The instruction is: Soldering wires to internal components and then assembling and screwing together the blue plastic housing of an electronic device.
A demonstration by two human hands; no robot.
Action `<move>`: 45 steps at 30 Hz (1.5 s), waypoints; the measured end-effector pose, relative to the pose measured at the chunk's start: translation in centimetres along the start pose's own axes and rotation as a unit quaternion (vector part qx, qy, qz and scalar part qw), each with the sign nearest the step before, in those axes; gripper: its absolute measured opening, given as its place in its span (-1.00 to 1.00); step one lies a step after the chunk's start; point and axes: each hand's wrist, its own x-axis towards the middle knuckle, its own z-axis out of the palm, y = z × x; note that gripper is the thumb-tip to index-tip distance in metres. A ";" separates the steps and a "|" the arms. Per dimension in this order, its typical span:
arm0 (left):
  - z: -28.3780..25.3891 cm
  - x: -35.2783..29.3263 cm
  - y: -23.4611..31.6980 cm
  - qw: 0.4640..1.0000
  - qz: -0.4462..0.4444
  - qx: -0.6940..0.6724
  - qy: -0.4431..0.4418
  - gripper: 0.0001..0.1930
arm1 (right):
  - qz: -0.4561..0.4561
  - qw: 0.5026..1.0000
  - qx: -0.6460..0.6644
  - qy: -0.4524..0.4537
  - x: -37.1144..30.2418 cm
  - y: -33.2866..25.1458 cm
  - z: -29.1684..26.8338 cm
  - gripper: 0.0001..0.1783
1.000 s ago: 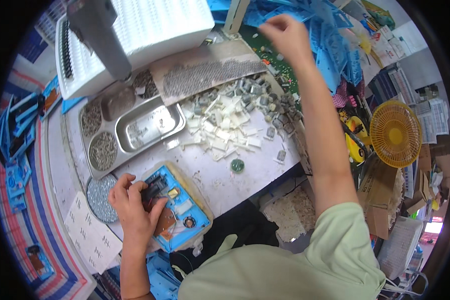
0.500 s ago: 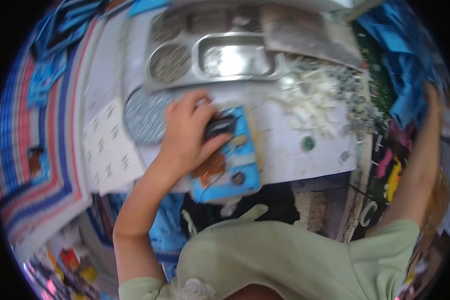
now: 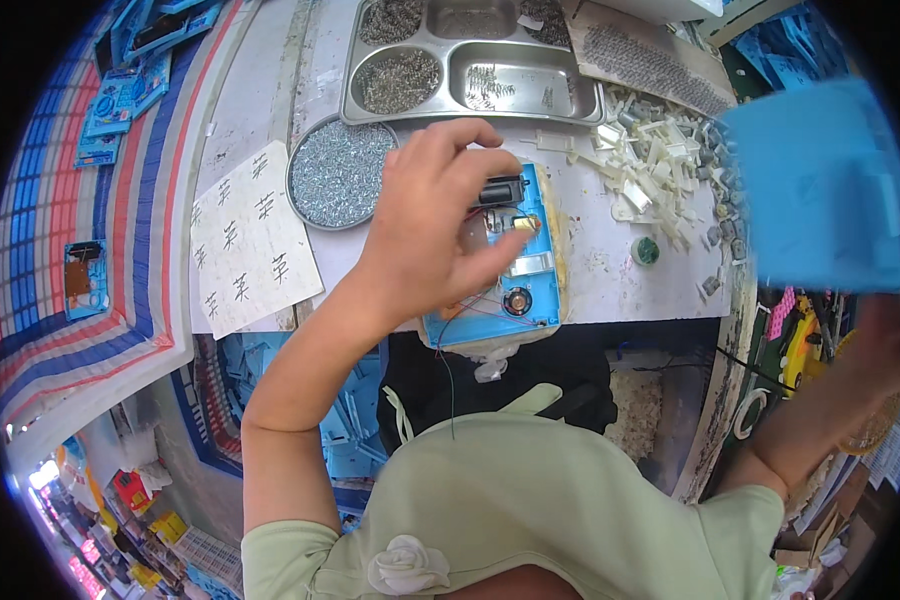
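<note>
Your left hand [image 3: 425,225] rests over the blue plastic housing with exposed wiring [image 3: 515,290], thumb and fingers curled and closed on a small black cylindrical motor [image 3: 497,189] at the housing's upper edge. The housing lies flat on the white desk [image 3: 610,285], close to the near edge, with red wires, a silvery metal strip and a small round speaker showing inside it. Your right hand [image 3: 875,340] is far out to the right, blurred and partly hidden behind a flat light-blue plastic panel [image 3: 820,190]; whether it grips the panel I cannot tell. Just left of your left hand sits a round dish of small silver screws [image 3: 338,172], beside a white sheet with handwritten marks [image 3: 250,240]. Beyond it stands a compartmented steel tray [image 3: 470,60], and a heap of white plastic parts [image 3: 650,165] lies right of the housing.
</note>
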 end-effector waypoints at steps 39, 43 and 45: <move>1.4 -10.0 2.0 0.943 -0.324 -0.010 0.071 -0.43 | 0.043 0.924 -0.158 -0.345 -15.3 11.0 16.6 -0.31; 1.0 -10.1 2.2 0.941 -0.336 0.010 0.035 -0.42 | -0.001 0.915 -0.195 -0.353 -15.4 11.0 16.5 -0.37; 1.1 -10.8 2.3 0.943 -0.331 0.026 0.017 -0.39 | -0.011 0.903 -0.240 -0.356 -15.8 10.2 16.8 -0.33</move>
